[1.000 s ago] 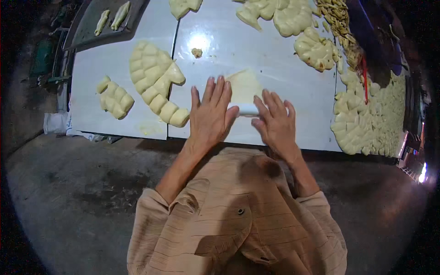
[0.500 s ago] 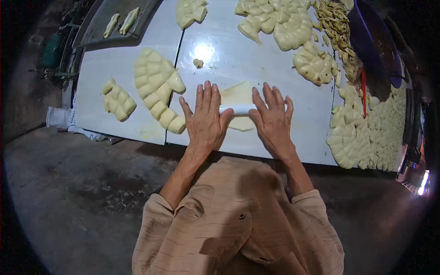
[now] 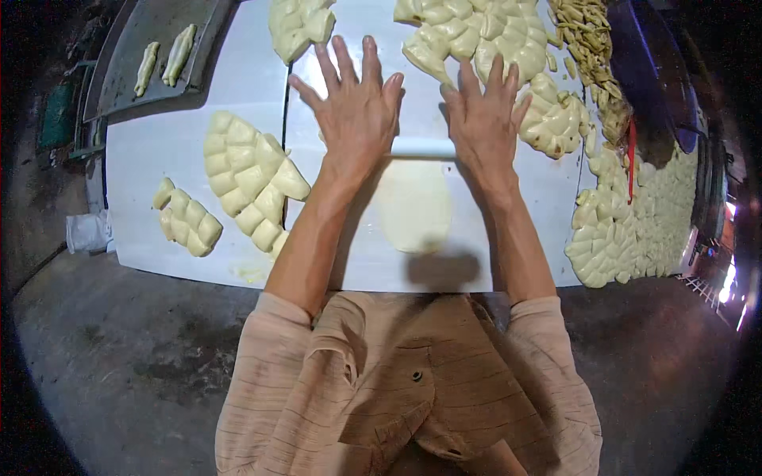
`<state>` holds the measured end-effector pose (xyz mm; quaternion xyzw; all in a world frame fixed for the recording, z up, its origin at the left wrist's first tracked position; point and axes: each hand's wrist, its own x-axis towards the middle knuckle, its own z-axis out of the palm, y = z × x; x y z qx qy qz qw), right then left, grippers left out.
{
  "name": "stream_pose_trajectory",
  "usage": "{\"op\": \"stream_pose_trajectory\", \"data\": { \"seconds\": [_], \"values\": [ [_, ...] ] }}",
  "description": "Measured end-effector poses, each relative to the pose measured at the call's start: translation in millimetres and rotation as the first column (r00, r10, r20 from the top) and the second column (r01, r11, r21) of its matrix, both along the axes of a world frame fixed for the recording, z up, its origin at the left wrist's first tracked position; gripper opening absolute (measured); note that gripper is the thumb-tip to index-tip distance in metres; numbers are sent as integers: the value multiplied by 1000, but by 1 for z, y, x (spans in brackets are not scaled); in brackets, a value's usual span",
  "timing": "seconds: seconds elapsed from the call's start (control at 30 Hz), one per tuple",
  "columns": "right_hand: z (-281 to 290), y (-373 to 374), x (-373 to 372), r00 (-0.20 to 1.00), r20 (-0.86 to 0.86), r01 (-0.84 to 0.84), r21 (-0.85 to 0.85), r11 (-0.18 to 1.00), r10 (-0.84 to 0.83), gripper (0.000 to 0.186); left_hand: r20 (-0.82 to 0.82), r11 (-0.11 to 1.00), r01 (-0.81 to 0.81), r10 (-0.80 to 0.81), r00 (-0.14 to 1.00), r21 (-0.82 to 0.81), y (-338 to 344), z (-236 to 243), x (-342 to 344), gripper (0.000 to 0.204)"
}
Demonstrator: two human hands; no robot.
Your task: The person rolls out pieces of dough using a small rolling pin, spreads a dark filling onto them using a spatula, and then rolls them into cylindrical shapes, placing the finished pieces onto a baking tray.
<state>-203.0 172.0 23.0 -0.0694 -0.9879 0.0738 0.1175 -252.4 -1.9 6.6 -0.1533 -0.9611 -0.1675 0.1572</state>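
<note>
My left hand (image 3: 353, 119) and my right hand (image 3: 484, 127) lie palm down over a thin white rolling pin (image 3: 421, 147), fingers spread and reaching toward the back of the table. Below the pin, between my forearms, a thin oval sheet of pale dough (image 3: 414, 198) lies on the white table (image 3: 151, 135), with a shadow across its near end. A row of scored dough pieces (image 3: 246, 174) curves beside my left forearm. A lobed mound of dough (image 3: 552, 115) sits just right of my right hand.
A dark metal tray (image 3: 119, 71) with two shaped pieces is at back left, near a smaller dough cluster (image 3: 190, 222). More dough (image 3: 508, 32) lies behind my hands. At right are many small strips (image 3: 579, 32), a purple basin (image 3: 647, 63) and a wide spread of dough (image 3: 619, 238).
Both hands have slid away from my body with the pin, toward the back of the table, straightening my arms. The dough sheet now shows as a longer oval on the near side of the pin.
</note>
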Motion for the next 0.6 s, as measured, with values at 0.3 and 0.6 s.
{"op": "stream_pose_trajectory", "data": {
  "seconds": [0.3,0.6],
  "values": [
    [28,30,59,945,51,-292,-314,904,323,39,19,948,265,-273,962,177,-40,36,16,53],
    [33,22,42,984,-174,-80,-208,975,44,39,341,842,538,-493,800,-42,-59,37,84,65]
  ]
}}
